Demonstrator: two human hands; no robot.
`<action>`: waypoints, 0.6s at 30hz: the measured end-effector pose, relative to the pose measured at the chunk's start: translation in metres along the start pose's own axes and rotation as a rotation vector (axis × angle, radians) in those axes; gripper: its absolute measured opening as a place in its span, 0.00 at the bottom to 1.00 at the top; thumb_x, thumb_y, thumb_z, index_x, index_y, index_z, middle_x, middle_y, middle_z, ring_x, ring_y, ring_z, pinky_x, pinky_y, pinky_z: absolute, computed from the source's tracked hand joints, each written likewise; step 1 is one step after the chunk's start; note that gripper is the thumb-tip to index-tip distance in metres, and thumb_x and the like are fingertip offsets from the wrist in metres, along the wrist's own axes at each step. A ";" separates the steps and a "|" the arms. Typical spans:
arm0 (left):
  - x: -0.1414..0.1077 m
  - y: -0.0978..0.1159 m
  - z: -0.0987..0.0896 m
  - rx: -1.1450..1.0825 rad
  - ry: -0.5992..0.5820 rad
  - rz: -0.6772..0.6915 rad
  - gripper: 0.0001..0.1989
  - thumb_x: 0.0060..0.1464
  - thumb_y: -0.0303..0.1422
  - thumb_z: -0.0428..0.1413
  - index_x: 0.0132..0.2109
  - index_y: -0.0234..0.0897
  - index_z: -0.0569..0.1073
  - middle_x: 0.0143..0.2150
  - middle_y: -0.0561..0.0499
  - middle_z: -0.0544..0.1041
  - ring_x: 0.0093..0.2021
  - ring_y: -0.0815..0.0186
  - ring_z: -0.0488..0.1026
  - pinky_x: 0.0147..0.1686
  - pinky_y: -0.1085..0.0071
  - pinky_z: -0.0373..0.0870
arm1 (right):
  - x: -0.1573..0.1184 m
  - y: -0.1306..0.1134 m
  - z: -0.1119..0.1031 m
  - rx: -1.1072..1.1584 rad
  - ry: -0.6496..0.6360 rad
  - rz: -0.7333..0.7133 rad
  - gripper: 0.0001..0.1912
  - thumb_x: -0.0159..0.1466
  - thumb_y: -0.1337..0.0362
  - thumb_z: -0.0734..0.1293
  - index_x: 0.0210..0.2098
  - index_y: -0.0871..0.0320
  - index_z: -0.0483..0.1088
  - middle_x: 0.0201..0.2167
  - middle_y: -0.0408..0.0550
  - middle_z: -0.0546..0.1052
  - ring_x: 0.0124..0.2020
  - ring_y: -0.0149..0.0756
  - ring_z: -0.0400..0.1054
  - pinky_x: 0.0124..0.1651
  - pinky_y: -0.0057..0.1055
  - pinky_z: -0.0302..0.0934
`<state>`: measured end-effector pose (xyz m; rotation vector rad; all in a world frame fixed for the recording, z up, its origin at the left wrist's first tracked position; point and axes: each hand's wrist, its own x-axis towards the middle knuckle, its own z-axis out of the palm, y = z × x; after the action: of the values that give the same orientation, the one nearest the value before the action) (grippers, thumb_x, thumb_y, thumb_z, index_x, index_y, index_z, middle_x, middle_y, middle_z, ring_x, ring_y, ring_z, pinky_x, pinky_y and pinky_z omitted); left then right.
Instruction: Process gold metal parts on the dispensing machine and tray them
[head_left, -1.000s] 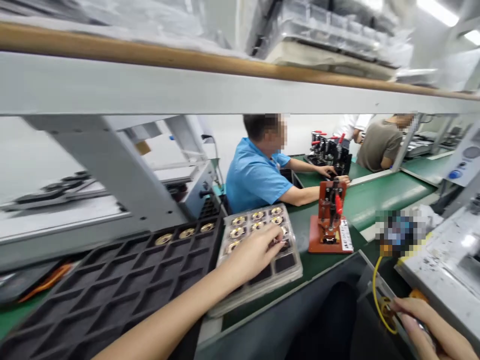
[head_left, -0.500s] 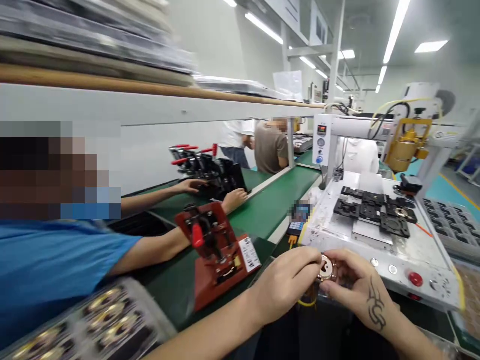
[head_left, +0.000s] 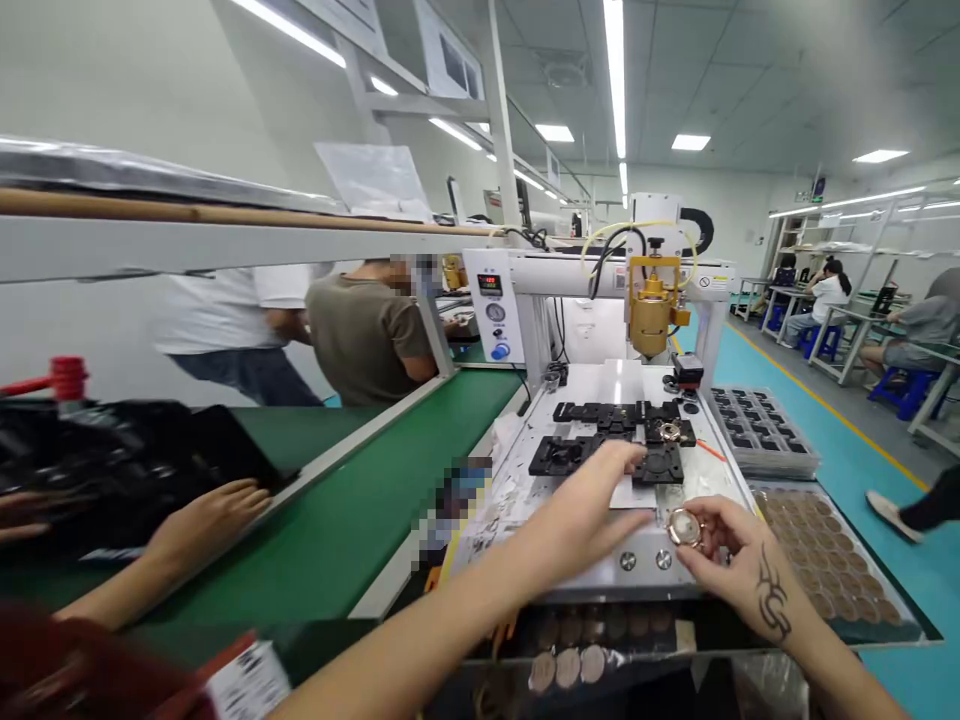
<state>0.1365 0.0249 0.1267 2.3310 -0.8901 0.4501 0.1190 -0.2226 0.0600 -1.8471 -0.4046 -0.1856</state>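
Observation:
My right hand (head_left: 739,555) pinches a round rose-gold watch case (head_left: 685,528) between thumb and fingers, in front of the machine's near edge. My left hand (head_left: 596,495) reaches over the white machine bed with its fingers stretched out and thumb apart, holding nothing. Its fingertips are near the black fixture plates (head_left: 660,463); whether they touch is unclear. Another rose-gold ring-shaped part (head_left: 670,432) lies in the fixture at the right. Above the bed hangs a gold-coloured dispensing head (head_left: 651,315).
To the right are a tray of black parts (head_left: 765,425) and a tray of brown discs (head_left: 832,560). A green conveyor belt (head_left: 405,480) runs along the left. A co-worker's hand (head_left: 206,525) rests by black clamps. Round pieces (head_left: 568,665) lie below the machine's front.
The view has swung right. My left hand has let go of the watch case and moved over the machine bed, while my right hand keeps hold of it.

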 end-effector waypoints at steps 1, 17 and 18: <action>0.024 -0.009 0.002 0.026 -0.036 -0.074 0.26 0.66 0.39 0.63 0.67 0.38 0.67 0.63 0.37 0.75 0.63 0.52 0.75 0.64 0.56 0.75 | 0.004 0.004 -0.010 -0.020 0.049 0.005 0.20 0.60 0.55 0.77 0.50 0.54 0.78 0.28 0.39 0.74 0.27 0.35 0.67 0.32 0.32 0.65; 0.198 -0.063 0.044 0.408 -0.679 -0.338 0.20 0.58 0.48 0.70 0.41 0.34 0.81 0.43 0.47 0.84 0.43 0.59 0.81 0.48 0.59 0.79 | 0.046 0.000 -0.095 -0.010 0.211 0.040 0.26 0.62 0.46 0.77 0.52 0.56 0.75 0.37 0.48 0.79 0.37 0.41 0.74 0.41 0.38 0.74; 0.202 -0.060 0.045 0.426 -0.692 -0.346 0.19 0.59 0.47 0.69 0.41 0.34 0.80 0.44 0.47 0.84 0.44 0.59 0.81 0.49 0.58 0.79 | 0.056 -0.003 -0.089 0.004 0.196 0.032 0.26 0.62 0.46 0.77 0.51 0.57 0.74 0.38 0.49 0.80 0.38 0.41 0.74 0.43 0.38 0.74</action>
<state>0.3277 -0.0663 0.1678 3.0296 -0.6923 -0.3799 0.1762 -0.2965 0.1085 -1.8110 -0.2392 -0.3407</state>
